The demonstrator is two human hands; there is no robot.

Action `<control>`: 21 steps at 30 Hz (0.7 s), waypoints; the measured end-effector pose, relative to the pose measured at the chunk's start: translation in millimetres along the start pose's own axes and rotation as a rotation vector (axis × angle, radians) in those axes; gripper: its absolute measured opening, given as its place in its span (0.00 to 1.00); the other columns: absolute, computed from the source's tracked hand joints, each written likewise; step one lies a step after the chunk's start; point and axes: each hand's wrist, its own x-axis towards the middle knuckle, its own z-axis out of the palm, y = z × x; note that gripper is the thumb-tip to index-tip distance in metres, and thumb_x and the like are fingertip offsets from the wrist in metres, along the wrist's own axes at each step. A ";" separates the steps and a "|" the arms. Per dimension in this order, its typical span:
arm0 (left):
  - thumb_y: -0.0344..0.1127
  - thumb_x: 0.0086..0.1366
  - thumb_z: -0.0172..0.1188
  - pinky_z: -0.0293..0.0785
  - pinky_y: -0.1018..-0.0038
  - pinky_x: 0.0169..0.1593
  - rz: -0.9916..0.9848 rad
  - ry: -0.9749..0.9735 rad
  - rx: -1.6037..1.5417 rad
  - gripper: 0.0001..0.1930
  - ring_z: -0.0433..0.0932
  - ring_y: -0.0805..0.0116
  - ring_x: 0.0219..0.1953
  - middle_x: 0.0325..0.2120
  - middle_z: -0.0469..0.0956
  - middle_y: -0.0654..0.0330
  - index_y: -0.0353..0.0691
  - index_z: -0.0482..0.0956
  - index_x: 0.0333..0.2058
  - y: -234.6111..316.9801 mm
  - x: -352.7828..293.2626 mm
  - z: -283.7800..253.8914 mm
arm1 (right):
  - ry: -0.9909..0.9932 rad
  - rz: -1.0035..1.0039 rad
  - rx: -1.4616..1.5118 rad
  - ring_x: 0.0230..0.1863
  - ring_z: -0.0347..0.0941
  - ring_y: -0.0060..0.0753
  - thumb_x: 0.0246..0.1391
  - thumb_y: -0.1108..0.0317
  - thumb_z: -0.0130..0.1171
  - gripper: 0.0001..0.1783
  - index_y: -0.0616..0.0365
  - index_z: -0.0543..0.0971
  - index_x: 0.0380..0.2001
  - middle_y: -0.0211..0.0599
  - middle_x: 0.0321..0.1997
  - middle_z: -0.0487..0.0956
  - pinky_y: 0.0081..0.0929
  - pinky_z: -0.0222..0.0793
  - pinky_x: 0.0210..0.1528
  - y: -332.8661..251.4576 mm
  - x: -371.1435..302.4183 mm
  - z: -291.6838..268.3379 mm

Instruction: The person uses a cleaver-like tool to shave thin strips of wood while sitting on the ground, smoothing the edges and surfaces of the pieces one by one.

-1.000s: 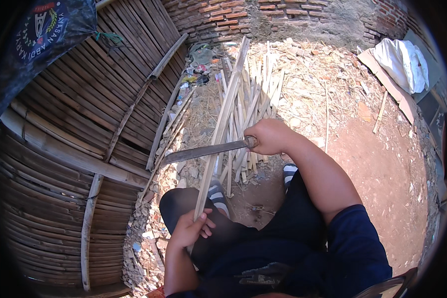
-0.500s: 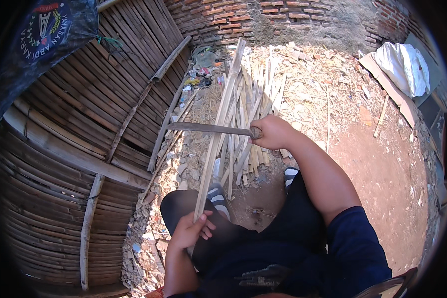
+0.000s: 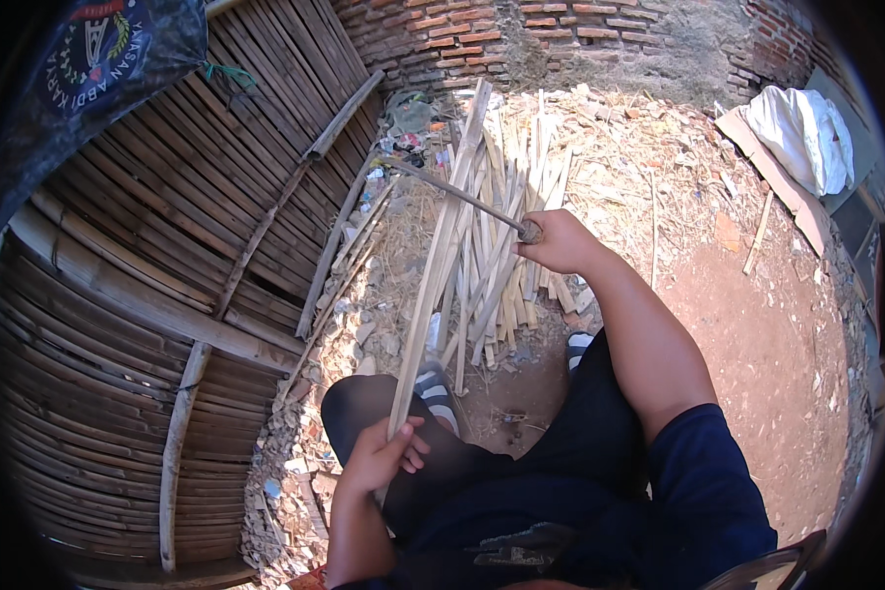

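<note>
The long bamboo strip (image 3: 431, 280) is pale straw-tan, the machete (image 3: 490, 209) across it dull grey. Right of the strip, the heaped bamboo slats (image 3: 506, 295) are light yellow-beige, the soil (image 3: 737, 324) reddish brown, the sack (image 3: 801, 138) white. Left of it, the slatted wall (image 3: 226, 167) is brown, lined in narrow rows; the tarpaulin (image 3: 152, 59) is blue-black with a red, white and yellow emblem. Beyond it, the bricks (image 3: 452, 29) are orange-red; beside it, the footwear (image 3: 435, 393) is striped grey and white.

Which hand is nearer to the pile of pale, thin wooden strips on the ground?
Right. The right hand appears at the right edge of the pile; the left hand, holding a long, flat, pale strip, is farther back, by the left knee.
</note>
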 end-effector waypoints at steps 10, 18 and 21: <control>0.42 0.81 0.49 0.81 0.73 0.33 0.005 -0.004 0.017 0.20 0.84 0.68 0.29 0.34 0.85 0.51 0.28 0.72 0.57 4.0 0.3 3.1 | -0.224 -0.136 -0.097 0.46 0.82 0.57 0.52 0.51 0.71 0.25 0.55 0.84 0.49 0.53 0.40 0.85 0.47 0.76 0.50 -10.2 -8.8 1.8; 0.42 0.81 0.50 0.82 0.74 0.33 -0.012 -0.017 -0.015 0.21 0.84 0.67 0.29 0.34 0.85 0.51 0.28 0.72 0.58 0.6 0.0 -1.0 | -0.018 0.009 -0.038 0.47 0.82 0.57 0.54 0.50 0.71 0.27 0.57 0.83 0.51 0.55 0.40 0.85 0.47 0.77 0.51 -8.8 -11.2 -5.0; 0.43 0.81 0.50 0.82 0.73 0.34 0.000 -0.036 -0.031 0.21 0.84 0.67 0.29 0.34 0.85 0.51 0.28 0.71 0.58 -0.9 1.5 -4.2 | -0.198 -0.271 -0.186 0.43 0.82 0.58 0.54 0.52 0.69 0.20 0.54 0.83 0.42 0.50 0.36 0.85 0.51 0.77 0.46 -41.0 -23.2 12.0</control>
